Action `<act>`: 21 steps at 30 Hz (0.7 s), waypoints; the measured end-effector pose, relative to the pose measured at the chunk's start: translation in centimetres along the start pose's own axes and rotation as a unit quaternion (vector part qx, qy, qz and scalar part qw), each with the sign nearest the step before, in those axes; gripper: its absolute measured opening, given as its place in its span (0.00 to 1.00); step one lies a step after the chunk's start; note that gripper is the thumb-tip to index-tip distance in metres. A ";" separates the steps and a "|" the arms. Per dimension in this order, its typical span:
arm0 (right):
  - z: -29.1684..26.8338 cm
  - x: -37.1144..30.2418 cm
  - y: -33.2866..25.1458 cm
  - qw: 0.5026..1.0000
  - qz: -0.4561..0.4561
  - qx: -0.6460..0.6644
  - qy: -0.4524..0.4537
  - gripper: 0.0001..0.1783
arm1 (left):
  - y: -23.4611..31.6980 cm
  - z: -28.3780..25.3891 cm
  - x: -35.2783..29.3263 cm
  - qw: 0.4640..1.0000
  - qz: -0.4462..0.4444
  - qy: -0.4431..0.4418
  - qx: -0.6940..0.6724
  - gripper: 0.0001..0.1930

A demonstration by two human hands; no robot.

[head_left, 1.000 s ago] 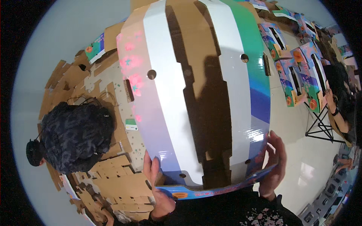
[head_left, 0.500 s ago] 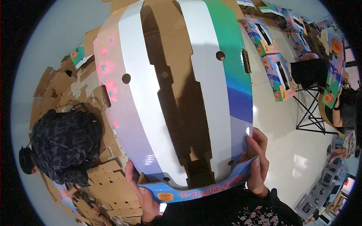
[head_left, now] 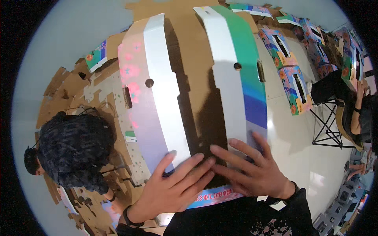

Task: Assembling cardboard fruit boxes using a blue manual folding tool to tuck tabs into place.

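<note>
Your left hand (head_left: 169, 185) and right hand (head_left: 254, 169) splay open over a carton's (head_left: 157, 90) near end | left of fingers (head_left: 162, 166): bent person (head_left: 76, 147), cardboard (head_left: 65, 80) | right: patterned boxes (head_left: 289, 92), pale floor (head_left: 287, 135)

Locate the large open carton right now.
In the head view, the large carton fills the centre, its near end under the left hand and right hand; a dark-clothed co-worker is to its left.

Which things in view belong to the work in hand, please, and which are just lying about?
In hand:
- open printed box
- left hand and right hand, spread over its near end

Apparently lying about:
- brown cardboard pieces, left
- small green-and-white item, left
</note>
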State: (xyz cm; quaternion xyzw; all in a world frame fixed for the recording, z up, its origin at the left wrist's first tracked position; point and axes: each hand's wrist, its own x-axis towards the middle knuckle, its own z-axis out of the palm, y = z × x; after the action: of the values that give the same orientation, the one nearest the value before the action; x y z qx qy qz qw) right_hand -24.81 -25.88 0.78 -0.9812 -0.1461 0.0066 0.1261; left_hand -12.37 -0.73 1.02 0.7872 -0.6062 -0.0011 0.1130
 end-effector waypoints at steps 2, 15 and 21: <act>0.2 0.2 -0.2 0.999 0.030 0.029 0.031 0.21 | 0.1 -0.1 0.6 0.998 0.006 -0.037 -0.059 0.17; 0.0 -2.9 2.6 0.895 0.151 0.293 0.302 0.23 | -1.6 1.7 -2.9 0.919 -0.144 0.215 -0.298 0.26; 1.3 4.0 6.5 0.762 0.310 0.474 0.313 0.29 | -7.0 3.1 1.6 0.696 -0.391 0.290 -0.527 0.33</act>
State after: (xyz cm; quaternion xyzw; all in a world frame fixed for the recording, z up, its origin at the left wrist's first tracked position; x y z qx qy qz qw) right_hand -19.18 -30.43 -1.97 -0.7356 0.2350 -0.1938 0.6050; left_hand -5.75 -1.12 -3.07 0.7258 -0.0813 -0.1362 0.6694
